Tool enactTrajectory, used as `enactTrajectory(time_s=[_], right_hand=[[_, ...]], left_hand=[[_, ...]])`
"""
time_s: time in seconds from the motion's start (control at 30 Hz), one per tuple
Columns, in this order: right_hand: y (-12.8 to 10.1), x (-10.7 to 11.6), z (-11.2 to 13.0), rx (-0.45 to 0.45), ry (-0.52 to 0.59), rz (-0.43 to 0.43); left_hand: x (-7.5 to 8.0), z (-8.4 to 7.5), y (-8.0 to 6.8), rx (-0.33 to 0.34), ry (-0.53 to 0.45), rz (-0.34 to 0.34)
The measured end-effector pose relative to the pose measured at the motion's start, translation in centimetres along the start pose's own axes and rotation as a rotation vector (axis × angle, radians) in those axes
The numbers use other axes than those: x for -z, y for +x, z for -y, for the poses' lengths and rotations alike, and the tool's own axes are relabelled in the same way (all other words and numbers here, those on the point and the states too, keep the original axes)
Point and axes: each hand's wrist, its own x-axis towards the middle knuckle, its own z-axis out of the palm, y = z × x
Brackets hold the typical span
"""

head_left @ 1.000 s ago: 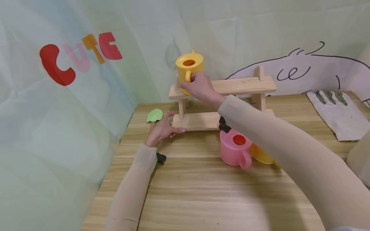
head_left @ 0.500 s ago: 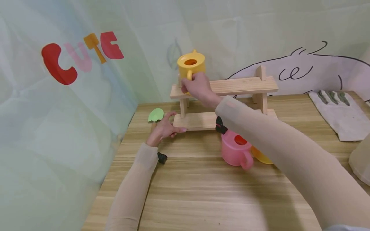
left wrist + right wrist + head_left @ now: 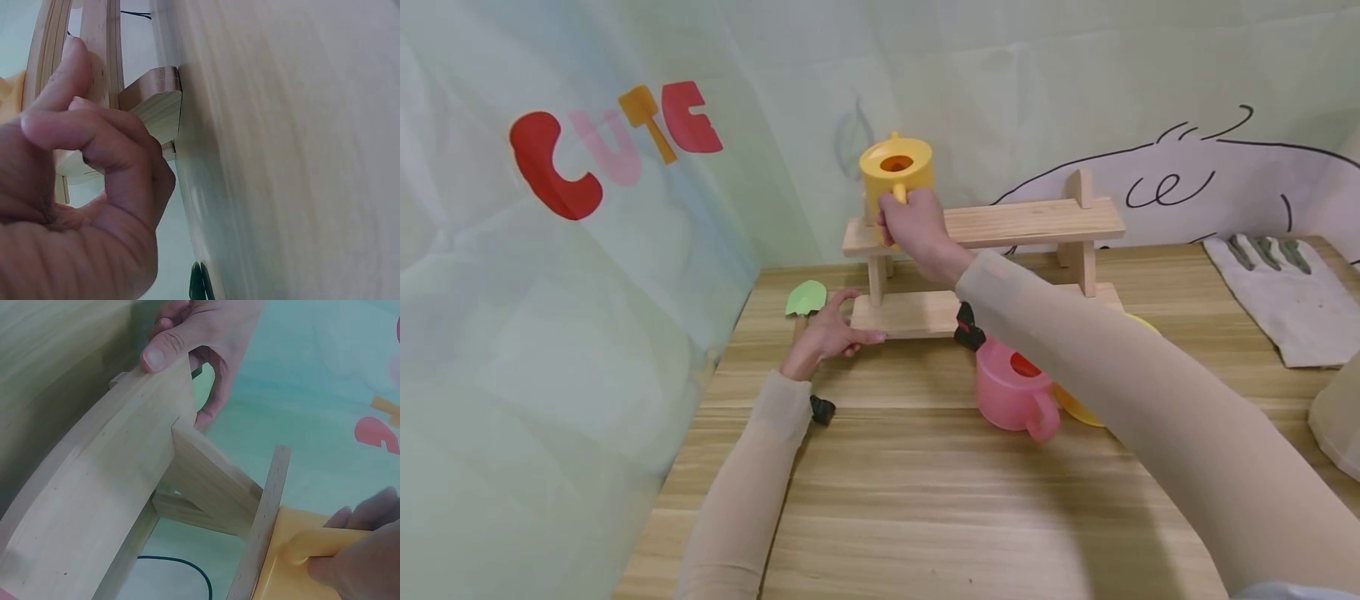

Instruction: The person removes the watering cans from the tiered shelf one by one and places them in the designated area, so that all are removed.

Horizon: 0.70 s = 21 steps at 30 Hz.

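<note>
In the head view, my right hand (image 3: 916,225) grips the handle of a yellow watering can (image 3: 880,177), which stands upright at the left end of the upper board of a two-tier wooden shelf (image 3: 1022,223). The right wrist view shows the can's base (image 3: 290,550) against that board, fingers curled round the handle. My left hand (image 3: 829,333) holds the left end of the lower board (image 3: 917,312), thumb on its front edge and fingers around the end. Just behind the left hand lies a toy shovel with a green blade (image 3: 807,297), its handle partly covered.
A pink watering can (image 3: 1007,392) stands in front of the shelf. Beside it is another yellow can (image 3: 1078,408), mostly hidden by my right forearm. A grey-white glove (image 3: 1292,308) lies at the right, near a beige container (image 3: 1337,417). Fabric walls border the table behind and left.
The yellow watering can has turned slightly on the upper board, its rear tip swinging left and its handle right. My left hand keeps its hold on the lower board.
</note>
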Motion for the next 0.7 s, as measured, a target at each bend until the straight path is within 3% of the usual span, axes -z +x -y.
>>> enactTrajectory(time_s=[0.3,0.7], right_hand=[[-0.27,-0.03,-0.22,0.034,-0.123,-0.084],[-0.77,-0.24,-0.38,0.025,-0.115,-0.119]], left_hand=[[-0.07,0.06,0.02,-0.002,-0.002,-0.004],[-0.09,0.14,0.09,-0.009,-0.002,-0.008]])
